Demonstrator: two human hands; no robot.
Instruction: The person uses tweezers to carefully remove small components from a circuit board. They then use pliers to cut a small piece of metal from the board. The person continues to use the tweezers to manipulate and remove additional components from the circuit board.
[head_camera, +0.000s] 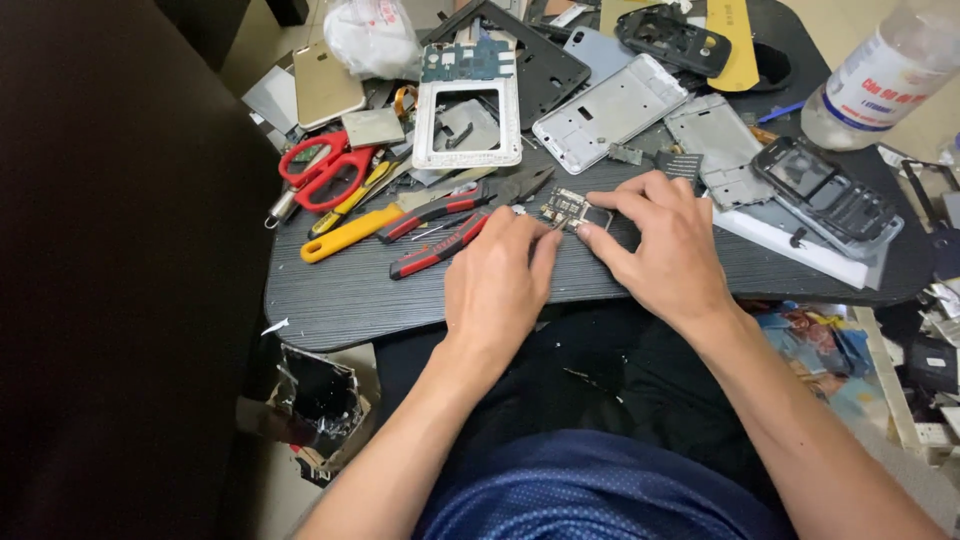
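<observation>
Pinching small bare circuit board (572, 210) w/ both hands (497, 285) (672, 245), fingers curled; red-grip pliers (455, 215) just left; thin probe, maybe.

Your hands work over a table (330, 300) of dark, matt board with a fine ribbed grain. The small circuit board (566, 208) under your left hand (497, 285) and right hand (672, 245) looks like bare board with tiny shiny metal parts. Beside it lie pliers (455, 215) of dull grey metal with red and black rubbery grips. The scissors (325, 170) have glossy red plastic handles. The phone frame (608, 112) looks like matt silvery metal, the white frame (467, 122) smooth plastic. The bottle (870, 80) is clear plastic with a paper label, and the bag (370, 38) is thin, crinkled white plastic.
</observation>
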